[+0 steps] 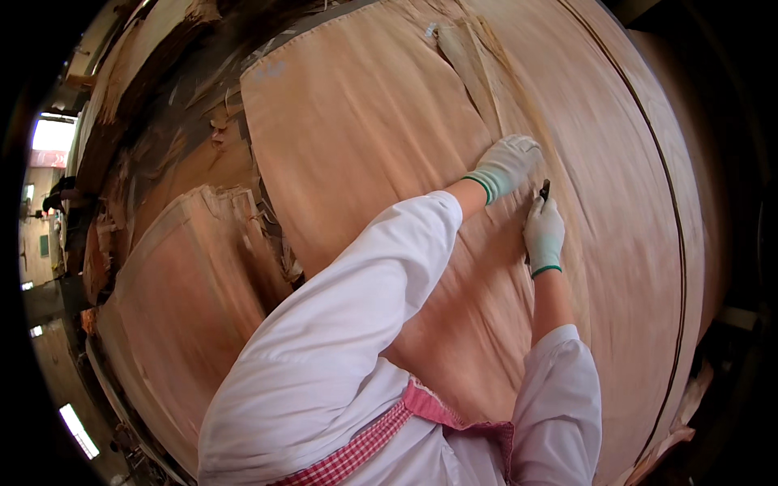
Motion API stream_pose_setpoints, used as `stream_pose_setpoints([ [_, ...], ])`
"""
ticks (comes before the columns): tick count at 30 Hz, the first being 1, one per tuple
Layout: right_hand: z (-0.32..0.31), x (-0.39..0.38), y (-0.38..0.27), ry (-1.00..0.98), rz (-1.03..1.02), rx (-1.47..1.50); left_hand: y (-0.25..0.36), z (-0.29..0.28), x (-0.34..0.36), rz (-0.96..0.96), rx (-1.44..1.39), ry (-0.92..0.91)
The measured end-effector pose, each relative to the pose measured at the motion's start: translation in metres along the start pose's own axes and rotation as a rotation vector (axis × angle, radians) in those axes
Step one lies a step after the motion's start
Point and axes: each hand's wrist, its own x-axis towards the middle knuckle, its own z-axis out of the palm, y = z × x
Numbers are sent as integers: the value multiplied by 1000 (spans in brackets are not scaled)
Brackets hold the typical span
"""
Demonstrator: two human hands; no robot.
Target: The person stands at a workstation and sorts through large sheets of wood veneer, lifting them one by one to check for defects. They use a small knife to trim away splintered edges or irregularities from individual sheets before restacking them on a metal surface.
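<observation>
A broad, pinkish-tan wood veneer sheet (pixel 348 121) lies before me, slightly rippled. Across its right part runs a narrow, folded veneer strip (pixel 474 73), down to my left hand (pixel 509 162). That hand, in a white glove with a green cuff, is closed at the strip's lower end; its fingertips are partly hidden. Just below and to the right, my right hand (pixel 544 233), gloved alike, grips a slim black tool (pixel 545 190) that looks like a utility knife. Its dark end sticks out above the fingers, close to the veneer's long seam.
On the right, another wide veneer sheet (pixel 624 267) has a long dark gap (pixel 664 162) along its far side. A stack of veneer (pixel 190 275) with ragged edges stands at the left. Torn scraps (pixel 219 130) lie behind it, near a rough-edged pile (pixel 134 73).
</observation>
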Motion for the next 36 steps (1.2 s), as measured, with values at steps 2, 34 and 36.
stream_pose_setpoints([
  [2, -1, -2, 1, 16, 17, 1, 2, 3, 4, 0, -23, 3],
  [34, -20, -49, 47, -278, -39, -82, 10, -7, 10, -84, 273, -141],
  [36, -45, -105, 113, -286, -20, -196, 11, -5, 17, -69, 260, -121],
])
